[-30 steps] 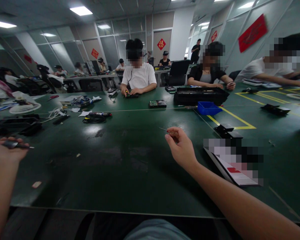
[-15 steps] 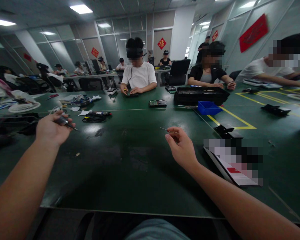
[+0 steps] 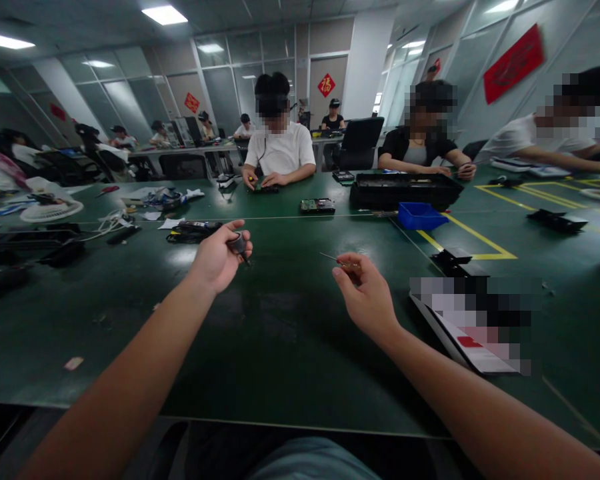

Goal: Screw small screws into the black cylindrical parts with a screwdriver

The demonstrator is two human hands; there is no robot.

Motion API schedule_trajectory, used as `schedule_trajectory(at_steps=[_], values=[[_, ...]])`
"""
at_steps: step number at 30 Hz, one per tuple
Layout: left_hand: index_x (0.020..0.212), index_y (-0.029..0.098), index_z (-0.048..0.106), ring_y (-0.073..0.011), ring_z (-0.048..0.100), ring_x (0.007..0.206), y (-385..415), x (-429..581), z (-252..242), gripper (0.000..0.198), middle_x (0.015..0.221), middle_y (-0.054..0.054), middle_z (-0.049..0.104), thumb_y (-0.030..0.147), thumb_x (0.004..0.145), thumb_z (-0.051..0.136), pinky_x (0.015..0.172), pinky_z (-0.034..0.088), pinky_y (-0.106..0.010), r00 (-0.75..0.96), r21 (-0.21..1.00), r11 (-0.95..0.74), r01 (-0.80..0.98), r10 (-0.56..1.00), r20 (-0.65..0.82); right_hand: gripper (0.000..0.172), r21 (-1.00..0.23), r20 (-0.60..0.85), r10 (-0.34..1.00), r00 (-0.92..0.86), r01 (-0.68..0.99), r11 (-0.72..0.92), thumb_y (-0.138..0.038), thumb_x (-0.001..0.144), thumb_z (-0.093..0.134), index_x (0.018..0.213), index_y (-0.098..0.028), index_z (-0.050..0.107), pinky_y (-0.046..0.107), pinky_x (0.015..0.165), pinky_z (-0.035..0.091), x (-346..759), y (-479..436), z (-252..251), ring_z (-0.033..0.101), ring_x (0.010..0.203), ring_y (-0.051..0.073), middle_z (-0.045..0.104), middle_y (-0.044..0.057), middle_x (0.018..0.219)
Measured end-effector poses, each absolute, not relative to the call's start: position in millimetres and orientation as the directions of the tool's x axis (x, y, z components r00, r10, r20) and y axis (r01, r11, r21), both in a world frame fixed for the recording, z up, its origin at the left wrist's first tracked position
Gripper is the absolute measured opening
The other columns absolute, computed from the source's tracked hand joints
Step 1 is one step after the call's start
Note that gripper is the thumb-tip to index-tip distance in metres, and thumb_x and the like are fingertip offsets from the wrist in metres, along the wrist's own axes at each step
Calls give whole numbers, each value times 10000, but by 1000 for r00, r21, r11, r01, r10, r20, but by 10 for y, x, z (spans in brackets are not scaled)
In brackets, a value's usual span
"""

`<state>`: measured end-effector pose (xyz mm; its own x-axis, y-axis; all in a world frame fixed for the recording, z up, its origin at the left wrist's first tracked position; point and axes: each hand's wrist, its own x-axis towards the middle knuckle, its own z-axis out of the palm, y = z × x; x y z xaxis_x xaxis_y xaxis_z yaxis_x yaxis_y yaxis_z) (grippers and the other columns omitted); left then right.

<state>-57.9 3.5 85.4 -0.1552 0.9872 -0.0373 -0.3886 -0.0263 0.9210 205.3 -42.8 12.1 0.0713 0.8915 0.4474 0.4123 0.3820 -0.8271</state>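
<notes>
Over the middle of the green table (image 3: 280, 360), my left hand (image 3: 215, 257) is raised, palm up. Its fingers are closed around a dark cylindrical tool with a narrow tip (image 3: 238, 245), which points down and to the right. My right hand (image 3: 367, 290) is to the right of it, closed on a thin screwdriver (image 3: 329, 256). The slim metal shaft points left, and the fingers mostly cover the handle. Both hands are off the tabletop, with a gap between them.
Behind my left hand lies a coiled black cable (image 3: 193, 231). Farther back are a hard drive (image 3: 318, 206), a blue bin (image 3: 421, 217) and a long black housing (image 3: 405, 191). A partly blurred white item (image 3: 450, 337) is right of my right hand. Co-workers sit across the table.
My left hand has moved right with the dark tool, from the table's left side to its middle. My right hand and the screwdriver are nearly where they were.
</notes>
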Motion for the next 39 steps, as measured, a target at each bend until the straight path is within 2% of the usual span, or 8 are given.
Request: schedule_trajectory(at_steps=[10,15,17,19,21,24,30,39], values=[[1065,216,561,-190,565,751,-72,58,248,339,845,-48,584,115,746,504,766,443,-378,127,995,-96,35,988,91,246,-817,467,880,84,421,393,-394,916,609,1098,-228,617,403,801,543,2047,-426,123,687,859,240,717,66,932],[1227,224,505,-236,586,915,-114,73,-36,557,1057,-90,597,57,702,587,845,452,-413,268,884,-221,411,957,115,272,-830,428,904,17,404,385,-393,956,544,1160,-233,626,377,797,531,2038,-424,115,689,883,227,719,55,955],[1225,210,523,-270,584,1025,-106,42,-91,524,1119,-120,598,29,736,572,922,442,-448,281,829,-282,483,947,158,299,-828,391,920,-14,431,358,-406,975,511,1178,-229,641,355,744,521,2036,-434,142,686,808,214,712,33,861],[1168,209,571,-295,578,1084,-82,5,-112,390,1144,-134,611,58,808,571,968,432,-489,286,801,-314,510,940,186,307,-804,371,928,-26,491,335,-446,975,511,1093,-224,687,332,660,490,2038,-449,180,653,686,198,680,9,731],[1107,221,619,-311,578,1106,-51,-30,-111,303,1153,-126,630,97,831,626,998,423,-521,301,786,-348,510,929,215,334,-779,375,927,-24,534,329,-500,956,540,891,-219,708,316,587,445,2043,-464,214,601,593,180,639,-3,642],[1075,240,674,-309,574,1149,-11,-68,-106,307,1172,-101,649,95,806,699,1050,404,-529,335,767,-411,493,903,269,370,-786,399,917,0,515,343,-522,932,580,743,-216,665,306,560,428,2050,-481,229,581,569,168,627,-3,620],[1226,236,660,-279,585,1196,-6,-80,-123,414,1248,-96,654,106,836,707,1084,407,-481,292,767,-408,496,910,296,272,-869,446,890,89,280,408,-423,957,574,1086,-209,681,364,772,542,2056,-485,178,705,831,210,749,50,895],[1212,236,673,-230,614,1159,-20,-66,-109,370,1210,-47,689,143,856,711,1053,441,-406,326,709,-471,525,881,343,262,-868,425,905,22,293,401,-415,959,574,1092,-212,674,406,827,550,2059,-448,126,721,884,228,758,64,934]])
